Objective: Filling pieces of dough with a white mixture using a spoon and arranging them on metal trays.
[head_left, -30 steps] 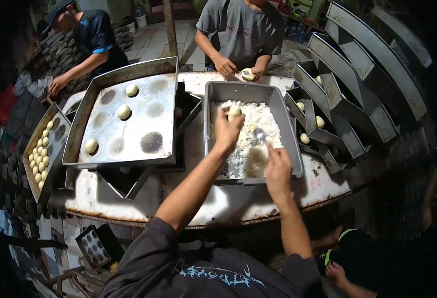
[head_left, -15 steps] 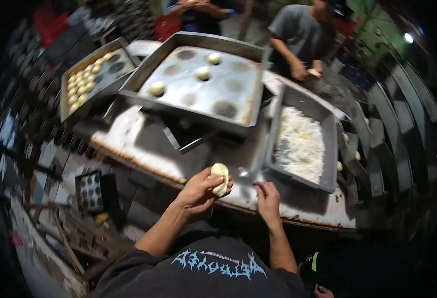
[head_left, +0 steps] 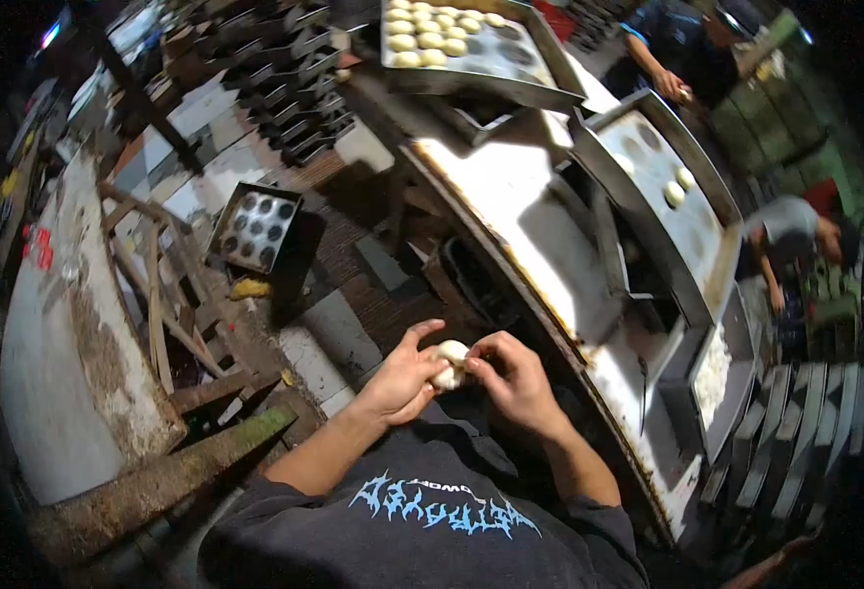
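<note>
A pale lump of dough (head_left: 450, 355), rounded and creased, is held in front of my chest. My left hand (head_left: 400, 381) cradles it from the left, its thumb against the dough and the index finger raised. From the other side my right hand (head_left: 515, 381) pinches the dough's edge between thumb and curled fingers. The fingers hide part of the lump. To the right, a large metal tray (head_left: 638, 221) carries a few round dough balls (head_left: 675, 193). Farther off, another metal tray (head_left: 491, 90) holds rows of dough balls (head_left: 430, 41).
A worktable (head_left: 530, 231) runs diagonally on my right. On it stands a grey bin (head_left: 682, 378) with white shredded filling (head_left: 715, 378). Metal trays (head_left: 790, 432) are stacked at the lower right. A small tray (head_left: 255, 228) lies on the floor at left. Two people work across the table.
My view has swung left, away from the table. My right hand has come up from beside the bin to the dough. The dough looked flatter and folded before; now it is rounder.
</note>
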Available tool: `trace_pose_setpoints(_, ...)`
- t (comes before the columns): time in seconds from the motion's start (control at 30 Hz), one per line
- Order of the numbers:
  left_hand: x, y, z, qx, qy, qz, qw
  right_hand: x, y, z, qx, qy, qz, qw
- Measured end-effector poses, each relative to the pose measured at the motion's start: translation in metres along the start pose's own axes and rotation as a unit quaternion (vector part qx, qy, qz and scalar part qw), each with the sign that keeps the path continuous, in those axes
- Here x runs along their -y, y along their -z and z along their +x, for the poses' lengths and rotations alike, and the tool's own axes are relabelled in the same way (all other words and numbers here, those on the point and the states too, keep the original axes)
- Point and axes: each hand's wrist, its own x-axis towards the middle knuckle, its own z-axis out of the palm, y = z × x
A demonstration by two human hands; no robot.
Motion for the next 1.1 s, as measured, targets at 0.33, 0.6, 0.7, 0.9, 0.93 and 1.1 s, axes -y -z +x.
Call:
trace_pose_setpoints(0.33,-0.053,-0.015,0.027,-0.004,-0.137,0.034,0.990,0.010,-0.028,0.068,-0.122,0.079,-0.141,0.979)
trace_pose_setpoints(0.6,-0.110,-0.039,0.109,0.058,-0.131,0.258,0.955,-0.037,0.029,0.125,-0.138,-0.063,0.184,0.971)
trace_pose_setpoints(0.7,-0.094,-0.067,0.161,-0.046,-0.149,0.099,0.983,-0.053,0.021,0.137,-0.274,0.099,-0.139,0.946)
trace_pose_setpoints(0.9,-0.074,-0.078,0.270,-0.001,-0.367,0.494,0.788,-0.108,0.067,0.140,-0.315,-0.047,0.003,0.948)
trace_pose_setpoints(0.93,-0.081,-0.072,0.296,0.036,-0.429,0.647,0.629,-0.136,0.072,0.144,-0.353,-0.092,-0.003,0.931)
trace_pose_setpoints(1.1,-0.118,-0.073,0.304,0.174,-0.288,0.736,0.587,-0.177,0.081,0.214,-0.386,-0.106,0.074,0.913)
